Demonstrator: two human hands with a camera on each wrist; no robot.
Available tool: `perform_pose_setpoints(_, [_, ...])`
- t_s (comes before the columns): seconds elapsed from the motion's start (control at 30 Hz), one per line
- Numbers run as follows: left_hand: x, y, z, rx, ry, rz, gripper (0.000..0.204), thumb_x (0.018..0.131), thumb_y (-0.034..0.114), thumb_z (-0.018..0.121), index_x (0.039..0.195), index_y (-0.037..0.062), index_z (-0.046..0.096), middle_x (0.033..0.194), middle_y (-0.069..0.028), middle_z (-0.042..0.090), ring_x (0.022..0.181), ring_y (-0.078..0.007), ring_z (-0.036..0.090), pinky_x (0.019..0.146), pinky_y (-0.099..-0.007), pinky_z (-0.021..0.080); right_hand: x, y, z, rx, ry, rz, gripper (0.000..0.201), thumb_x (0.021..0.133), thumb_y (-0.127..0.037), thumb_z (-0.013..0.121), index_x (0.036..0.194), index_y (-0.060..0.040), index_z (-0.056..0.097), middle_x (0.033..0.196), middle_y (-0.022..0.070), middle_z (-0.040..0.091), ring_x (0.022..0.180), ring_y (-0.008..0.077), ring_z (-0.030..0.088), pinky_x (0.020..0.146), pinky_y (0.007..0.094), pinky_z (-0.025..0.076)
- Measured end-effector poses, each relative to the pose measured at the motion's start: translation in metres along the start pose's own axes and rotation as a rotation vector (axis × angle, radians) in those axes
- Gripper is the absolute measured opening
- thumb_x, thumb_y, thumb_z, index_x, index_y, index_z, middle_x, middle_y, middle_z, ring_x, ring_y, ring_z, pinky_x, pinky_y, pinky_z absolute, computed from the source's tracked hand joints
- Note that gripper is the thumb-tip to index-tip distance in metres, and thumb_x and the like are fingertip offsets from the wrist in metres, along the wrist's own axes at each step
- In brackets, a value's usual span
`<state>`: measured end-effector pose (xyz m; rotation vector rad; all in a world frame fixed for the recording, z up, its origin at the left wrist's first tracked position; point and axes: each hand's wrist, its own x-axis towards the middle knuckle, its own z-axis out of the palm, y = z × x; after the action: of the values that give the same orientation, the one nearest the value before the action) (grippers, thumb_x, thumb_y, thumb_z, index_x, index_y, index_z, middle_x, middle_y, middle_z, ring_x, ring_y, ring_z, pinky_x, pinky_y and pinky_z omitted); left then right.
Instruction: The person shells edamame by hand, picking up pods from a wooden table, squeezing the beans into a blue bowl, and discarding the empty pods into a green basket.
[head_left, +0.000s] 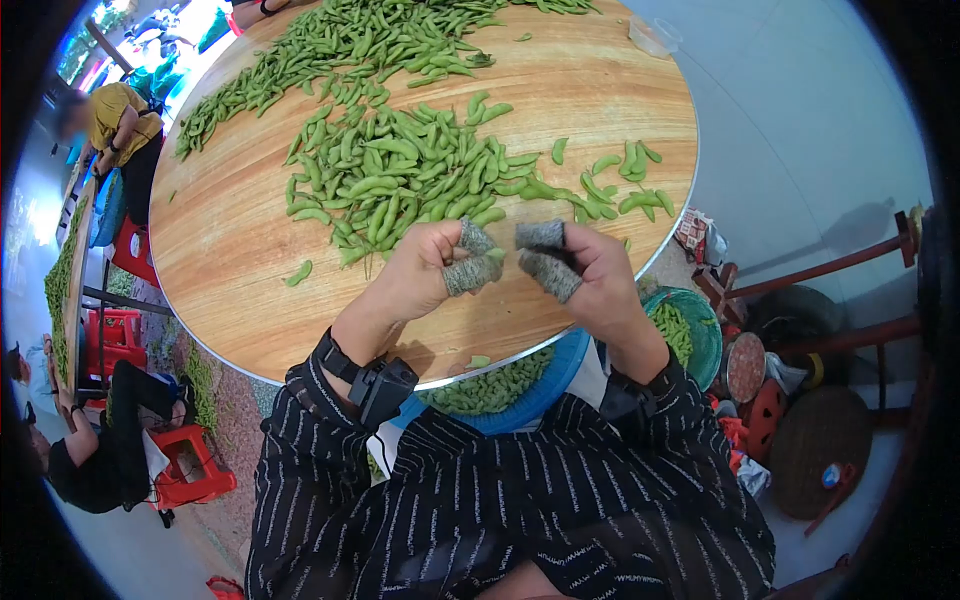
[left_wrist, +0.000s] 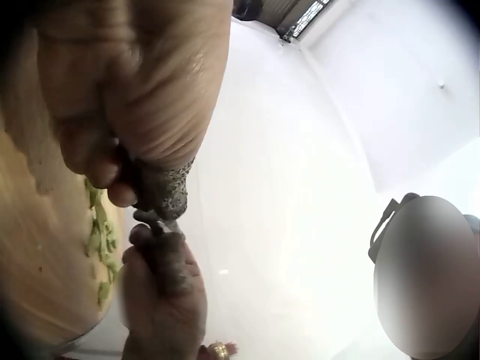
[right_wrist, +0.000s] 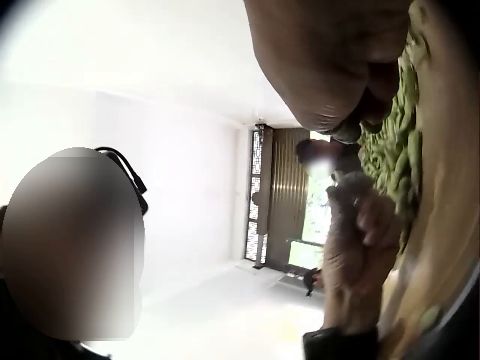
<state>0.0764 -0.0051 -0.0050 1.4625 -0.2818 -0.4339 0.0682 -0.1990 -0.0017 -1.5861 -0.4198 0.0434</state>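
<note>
In the head view the left hand (head_left: 425,268) pinches a green pod (head_left: 495,255) between thumb and index finger, both wrapped in grey cloth. Just to its right, the right hand (head_left: 592,275) holds its wrapped thumb and index finger apart, with nothing visible between them. Both hands are above the near part of the round wooden table (head_left: 240,235). A pile of green pods (head_left: 400,170) lies beyond them. The left wrist view shows the left hand (left_wrist: 139,82) close to the right hand (left_wrist: 165,300); the right wrist view shows them near each other too.
A larger pod heap (head_left: 340,40) covers the table's far side, and loose pods (head_left: 600,190) lie at the right. Below the near edge stands a blue basin (head_left: 570,370) of pods; a green basket (head_left: 708,345) is at the right. Other people sit at the left near red stools (head_left: 190,480).
</note>
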Motion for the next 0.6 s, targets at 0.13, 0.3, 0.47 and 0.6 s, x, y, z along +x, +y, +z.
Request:
perform_pose_setpoints(0.13, [-0.001, 0.001, 0.0, 0.088, -0.039, 0.029, 0.012, 0.075, 0.005, 0.064, 0.084, 0.0019, 0.056, 0.077, -0.0013, 0.061, 0.067, -0.0044, 0.054, 0.057, -0.0187, 0.042, -0.001, -0.008, 0.006, 0.12, -0.146, 0.099, 0.019, 0.077, 0.004, 0.053, 0.096, 0.0029, 0.056, 0.083, 0.0026, 0.058, 0.076, 0.0056, 0.049, 0.067, 0.0203, 0.042])
perform_pose_setpoints(0.3, [-0.001, 0.002, 0.0, 0.127, -0.083, 0.053, 0.014, 0.074, 0.003, 0.064, 0.087, 0.002, 0.056, 0.076, -0.0009, 0.061, 0.068, -0.0037, 0.053, 0.057, -0.0181, 0.042, -0.002, -0.001, 0.005, 0.04, -0.171, 0.098, 0.014, 0.075, 0.003, 0.054, 0.088, 0.0025, 0.056, 0.075, -0.0002, 0.056, 0.069, 0.0044, 0.046, 0.06, 0.0209, 0.04])
perform_pose_setpoints(0.47, [0.001, -0.001, -0.001, 0.148, -0.086, -0.027, 0.017, 0.074, 0.003, 0.064, 0.089, 0.0022, 0.057, 0.077, -0.0005, 0.06, 0.066, -0.0028, 0.051, 0.055, -0.0177, 0.04, -0.004, 0.003, 0.009, -0.136, -0.116, 0.01, 0.011, 0.074, 0.001, 0.057, 0.084, 0.0023, 0.055, 0.071, 0.0052, 0.056, 0.064, 0.0102, 0.05, 0.057, 0.0241, 0.04])
perform_pose_setpoints(0.6, [0.001, -0.002, 0.003, 0.15, 0.069, -0.016, 0.018, 0.073, 0.001, 0.063, 0.09, 0.0021, 0.056, 0.077, 0.0003, 0.059, 0.062, -0.0025, 0.048, 0.052, -0.018, 0.038, -0.007, 0.006, 0.02, -0.578, 0.032, -0.308, 0.014, 0.063, 0.002, 0.054, 0.075, 0.0011, 0.047, 0.068, 0.0176, 0.047, 0.062, 0.0351, 0.048, 0.055, 0.0395, 0.04])
